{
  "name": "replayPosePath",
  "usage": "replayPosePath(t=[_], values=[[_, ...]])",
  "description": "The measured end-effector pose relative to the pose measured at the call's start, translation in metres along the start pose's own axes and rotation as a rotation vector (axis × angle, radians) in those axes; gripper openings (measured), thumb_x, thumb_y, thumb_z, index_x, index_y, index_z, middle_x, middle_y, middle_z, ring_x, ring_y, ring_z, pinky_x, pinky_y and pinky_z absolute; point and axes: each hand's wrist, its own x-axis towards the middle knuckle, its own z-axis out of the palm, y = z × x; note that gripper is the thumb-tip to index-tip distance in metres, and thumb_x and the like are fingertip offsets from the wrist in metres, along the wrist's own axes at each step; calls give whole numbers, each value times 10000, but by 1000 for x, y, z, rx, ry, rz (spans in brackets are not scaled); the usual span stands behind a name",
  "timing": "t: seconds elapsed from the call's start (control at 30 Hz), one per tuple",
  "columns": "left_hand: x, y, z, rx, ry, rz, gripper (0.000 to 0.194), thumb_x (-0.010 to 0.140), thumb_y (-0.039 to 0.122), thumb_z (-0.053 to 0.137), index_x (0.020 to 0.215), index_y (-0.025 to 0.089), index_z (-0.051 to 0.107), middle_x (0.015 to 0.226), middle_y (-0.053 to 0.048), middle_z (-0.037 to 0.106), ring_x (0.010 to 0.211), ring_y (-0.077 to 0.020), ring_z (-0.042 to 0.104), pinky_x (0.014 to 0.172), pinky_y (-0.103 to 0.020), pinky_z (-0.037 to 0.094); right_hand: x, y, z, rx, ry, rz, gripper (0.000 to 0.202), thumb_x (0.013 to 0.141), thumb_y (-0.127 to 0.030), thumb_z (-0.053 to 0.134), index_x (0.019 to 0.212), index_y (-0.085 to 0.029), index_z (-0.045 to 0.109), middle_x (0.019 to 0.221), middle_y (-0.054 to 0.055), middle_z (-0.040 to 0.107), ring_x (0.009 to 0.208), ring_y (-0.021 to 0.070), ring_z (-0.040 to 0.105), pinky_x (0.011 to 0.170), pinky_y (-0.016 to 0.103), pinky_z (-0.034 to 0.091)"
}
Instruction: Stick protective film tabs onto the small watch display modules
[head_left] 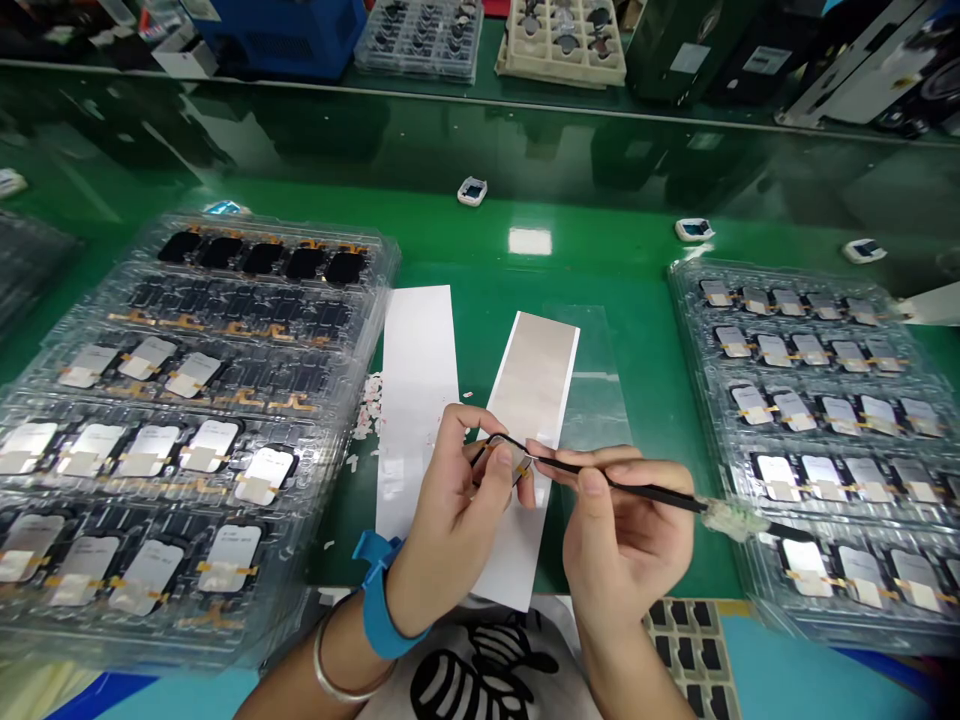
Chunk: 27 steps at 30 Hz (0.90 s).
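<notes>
A small dark-edged screen part (517, 456) is pinched between the thumb and fingers of my left hand (461, 500), over the paper strips. My right hand (634, 525) grips a thin black tool (660, 493) like a pen; its tip meets the part's right edge. Greenish-white tape is wrapped round the tool near its back end. Beneath my hands lies a white strip with a beige face (540, 365). A plain white strip (420, 350) lies to its left. Small pale scraps (368, 408) are scattered beside that strip.
Stacked clear trays of screen parts stand at the left (300, 480) and right (739, 500). A clear sheet (596, 390) lies beside the beige strip. Small white-framed pieces (472, 191) sit farther back. Trays, a blue box (277, 38) and equipment occupy the back shelf.
</notes>
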Motion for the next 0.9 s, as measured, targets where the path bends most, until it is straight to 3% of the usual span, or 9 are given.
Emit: replayPosePath(t=[0.17,0.43,0.67,0.9], values=[[2,2,1,1,27,7,193,1013,397,518,960,241,416,635,75,613,419,-54,352,493,-213,357,-1,0,-1,-39,-7,23,175,919,-76,569,959,-244,545,858,-2,673,884,171,751,689,306,677],[7,6,2,3,72,-42,217,949,331,608,905,236,419,572,88,622,342,-38,320,432,-203,320,-3,0,-2,6,-28,25,189,914,-64,565,976,-243,564,864,7,680,852,150,735,694,294,671],[9,8,-2,-10,23,-81,281,913,337,662,885,231,403,510,87,597,421,-75,504,419,-175,311,-3,-1,-6,119,-76,96,183,939,-76,527,998,-248,549,876,-1,664,885,170,736,751,352,670],[2,1,-6,14,-12,-42,266,957,357,626,958,246,385,662,45,683,457,-73,503,452,-197,352,-1,1,-11,143,-45,184,109,955,-154,545,994,-254,534,862,-5,629,833,155,738,670,284,661]])
